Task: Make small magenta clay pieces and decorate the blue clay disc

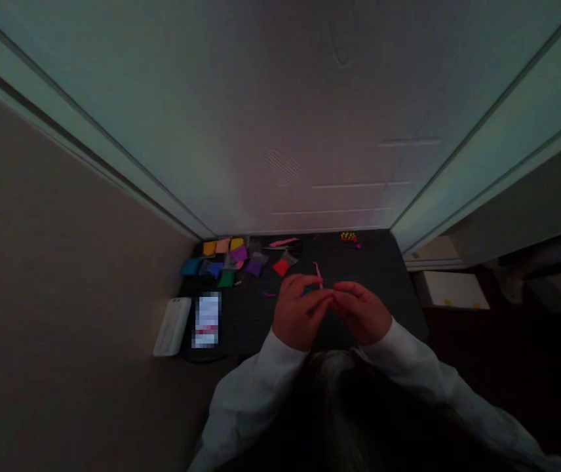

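The left hand and right hand meet at centre, fingers pressed together beside a thin pink strip (any pinch is hidden), with coloured packets lying at upper left on the black table.

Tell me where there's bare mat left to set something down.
Bare dark mat shows between the blurred white card and the left hand. Another patch lies beyond the right hand, between the red packet and the yellow beads. The far left corner is crowded with coloured packets.
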`<state>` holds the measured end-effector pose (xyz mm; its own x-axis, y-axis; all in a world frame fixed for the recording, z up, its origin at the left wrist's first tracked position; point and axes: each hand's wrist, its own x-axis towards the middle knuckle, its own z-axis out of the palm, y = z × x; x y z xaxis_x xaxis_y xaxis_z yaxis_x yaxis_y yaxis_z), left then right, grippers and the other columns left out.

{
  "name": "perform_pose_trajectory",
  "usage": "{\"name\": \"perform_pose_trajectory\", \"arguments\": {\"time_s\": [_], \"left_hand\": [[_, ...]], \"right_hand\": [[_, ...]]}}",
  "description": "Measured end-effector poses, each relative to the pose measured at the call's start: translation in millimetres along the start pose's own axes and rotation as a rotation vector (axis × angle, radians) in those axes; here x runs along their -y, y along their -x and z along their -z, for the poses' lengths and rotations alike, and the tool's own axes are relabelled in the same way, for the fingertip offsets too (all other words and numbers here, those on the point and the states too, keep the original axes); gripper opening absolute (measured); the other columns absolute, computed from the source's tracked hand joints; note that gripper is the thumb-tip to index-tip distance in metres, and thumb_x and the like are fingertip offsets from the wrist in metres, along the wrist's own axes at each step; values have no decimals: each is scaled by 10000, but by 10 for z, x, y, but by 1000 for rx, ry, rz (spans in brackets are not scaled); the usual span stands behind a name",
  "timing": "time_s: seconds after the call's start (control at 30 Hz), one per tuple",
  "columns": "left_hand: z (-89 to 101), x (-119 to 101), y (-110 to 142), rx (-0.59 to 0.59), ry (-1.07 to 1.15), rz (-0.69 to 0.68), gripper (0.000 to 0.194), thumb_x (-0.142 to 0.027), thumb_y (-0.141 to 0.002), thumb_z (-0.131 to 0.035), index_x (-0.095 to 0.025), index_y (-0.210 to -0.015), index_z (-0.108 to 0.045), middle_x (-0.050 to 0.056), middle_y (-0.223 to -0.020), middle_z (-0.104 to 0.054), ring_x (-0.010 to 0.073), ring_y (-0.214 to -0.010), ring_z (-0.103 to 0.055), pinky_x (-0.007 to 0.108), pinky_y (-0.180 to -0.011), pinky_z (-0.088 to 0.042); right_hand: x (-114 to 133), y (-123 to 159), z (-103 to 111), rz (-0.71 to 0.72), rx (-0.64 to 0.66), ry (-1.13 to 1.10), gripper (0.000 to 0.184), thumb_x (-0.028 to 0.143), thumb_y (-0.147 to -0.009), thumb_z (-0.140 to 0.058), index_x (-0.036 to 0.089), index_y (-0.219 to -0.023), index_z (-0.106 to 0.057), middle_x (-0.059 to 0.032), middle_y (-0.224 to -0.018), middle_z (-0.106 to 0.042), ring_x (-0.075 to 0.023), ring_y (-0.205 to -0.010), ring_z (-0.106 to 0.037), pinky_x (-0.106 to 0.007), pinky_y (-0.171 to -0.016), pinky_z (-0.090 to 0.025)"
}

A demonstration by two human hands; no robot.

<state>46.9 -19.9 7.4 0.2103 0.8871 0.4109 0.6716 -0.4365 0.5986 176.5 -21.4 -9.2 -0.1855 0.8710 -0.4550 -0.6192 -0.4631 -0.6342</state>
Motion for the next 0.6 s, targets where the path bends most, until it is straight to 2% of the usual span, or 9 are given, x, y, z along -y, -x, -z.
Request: {"name": "perform_pose_trajectory", "arguments": {"time_s": [0.3,0.6], "left_hand": [[-20,-15,16,27,-39,-17,168,-207,-668,-490,-244,-802,-585,13,-900,-521,159,-914,-394,332,-803,-332],[-14,33,37,-45,13,5,154,-192,-649,-503,-220,-785,-571,20,-873,-518,150,-890,-423,333,-801,-336]], "right_hand": [[-12,21,0,-5,41,5,184,133,-587,-575,160,-764,-536,8,-670,-605,-76,-640,-553,-204,-638,-423],[93,85,4,-78,191,-108,243,240,-716,-406,169,-935,-482,-55,-868,-588,-125,-802,-536,-324,-811,-333]]}}
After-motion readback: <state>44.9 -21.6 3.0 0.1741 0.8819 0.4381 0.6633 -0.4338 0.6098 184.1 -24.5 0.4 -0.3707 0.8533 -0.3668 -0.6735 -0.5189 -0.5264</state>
